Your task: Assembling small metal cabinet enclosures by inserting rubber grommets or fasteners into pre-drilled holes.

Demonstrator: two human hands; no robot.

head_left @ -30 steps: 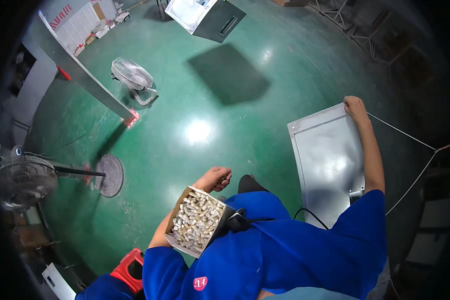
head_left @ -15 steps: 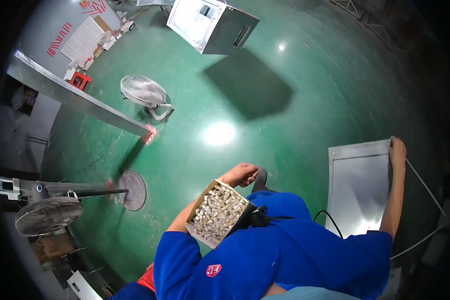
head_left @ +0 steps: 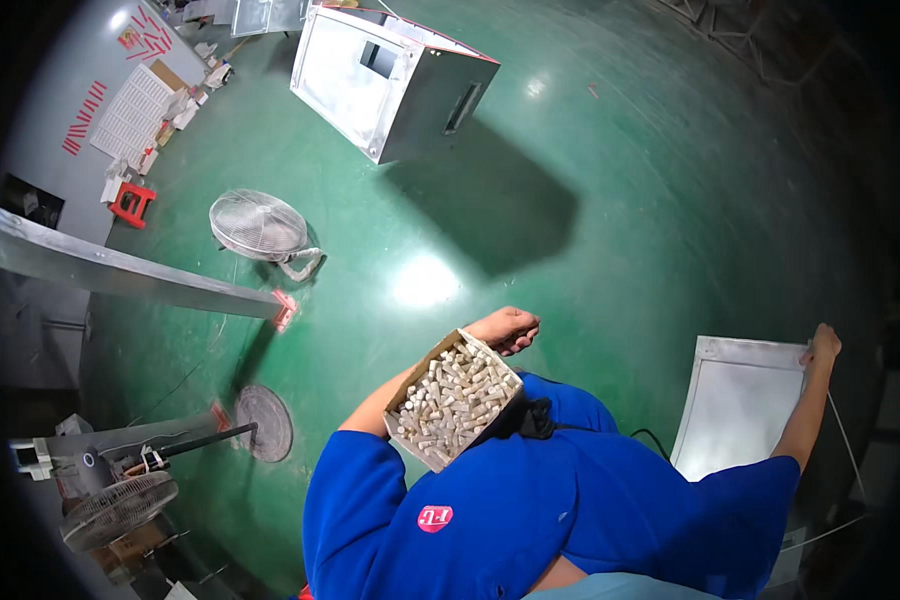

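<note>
A cardboard box (head_left: 403, 425) full of small pale cylindrical pieces (head_left: 453, 402) is tucked in the crook of my left arm, against my blue shirt. My left hand (head_left: 506, 329) extends past the box's far corner with its fingers curled in; whatever they hold, if anything, is hidden. To my right, a flat grey metal panel (head_left: 735, 410) with a raised rim stands tilted beside me. My right hand (head_left: 823, 345) is closed on its upper right corner, arm stretched out. The panel's lower part disappears behind my body.
A large metal cabinet (head_left: 430, 105) stands on the green floor ahead. To the left are a floor fan (head_left: 260, 225), a steel column (head_left: 140, 277), a pedestal fan (head_left: 120, 510) with a round base (head_left: 264, 424), and a red stool (head_left: 132, 204). A dark cable (head_left: 652, 438) lies near the panel.
The view has shifted, with the cabinet and fans now lower. My right hand and the panel have moved rightward and nearer. My left hand sits slightly farther right, its fingers still curled.
</note>
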